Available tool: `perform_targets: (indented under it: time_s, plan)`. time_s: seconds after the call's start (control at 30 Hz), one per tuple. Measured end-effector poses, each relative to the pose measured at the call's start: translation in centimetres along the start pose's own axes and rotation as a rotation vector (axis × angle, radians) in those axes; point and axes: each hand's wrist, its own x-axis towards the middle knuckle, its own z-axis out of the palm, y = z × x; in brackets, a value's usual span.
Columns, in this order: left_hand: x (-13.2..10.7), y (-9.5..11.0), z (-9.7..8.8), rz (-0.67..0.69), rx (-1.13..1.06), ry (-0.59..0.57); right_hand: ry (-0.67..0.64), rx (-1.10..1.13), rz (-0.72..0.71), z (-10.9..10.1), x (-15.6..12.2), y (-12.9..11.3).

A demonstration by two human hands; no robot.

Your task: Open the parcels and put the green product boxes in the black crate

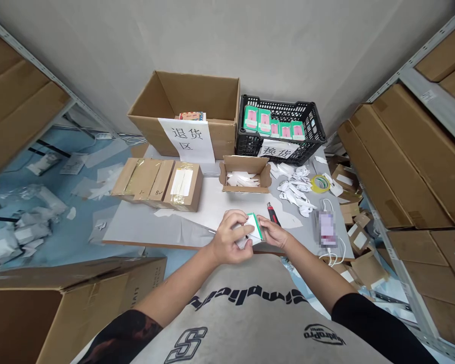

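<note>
Both my hands hold a small white box with a green edge [255, 223] close to my body, over the table's front edge. My left hand [231, 238] wraps round its left side, with fingers bent across the white face. On the other side, my right hand [273, 233] grips the green edge with thumb and fingers. Just beyond the right hand lies a red and black utility knife [273, 214]. Behind the hands stands an open small carton [246, 190] with white paper pieces inside. A thin, pale strip by my left wrist is too unclear to name.
At the back are a large open carton [147, 125] and a black crate [315, 146] of green and pink boxes. Taped cartons [153, 182] sit left. Crumpled white strips [293, 189], yellow tape [320, 184] and a cabled phone [326, 228] lie right. Shelves flank the table.
</note>
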Motion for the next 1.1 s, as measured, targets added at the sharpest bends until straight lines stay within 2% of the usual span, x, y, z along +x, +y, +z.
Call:
perform_targets:
  time_s: [0.13, 0.33, 0.57, 0.73, 0.83, 0.93, 1.1]
  plan:
    - [-1.0, -0.8, 0.5, -0.018, 0.019, 0.017, 0.023, 0.028, 0.031, 0.1, 0.3, -0.4]
    - [-2.0, -1.1, 0.1, -0.058, 0.029, 0.03, 0.093, -0.132, -0.026, 0.6, 0.0, -1.6]
    - [-2.4, -0.8, -1.5, -0.129, 0.011, 0.094, -0.209, -0.627, -0.141, 1.9, -2.0, -5.0]
    - [-3.2, -1.1, -2.0, -0.201, 0.006, 0.094, -0.087, -1.153, -0.324, 3.8, -3.1, -7.3]
    - [-3.3, -1.3, -1.9, -0.202, -0.023, 0.069, -0.04, -1.385, -0.417, 4.7, -3.4, -8.2]
    - [-2.8, -1.2, -1.6, -0.191, -0.074, 0.03, -0.018, -1.504, -0.461, 5.2, -3.4, -8.2]
    - [-1.8, -0.8, -1.4, -0.222, -0.153, -0.003, 0.012, -1.538, -0.545, 5.4, -3.1, -7.6]
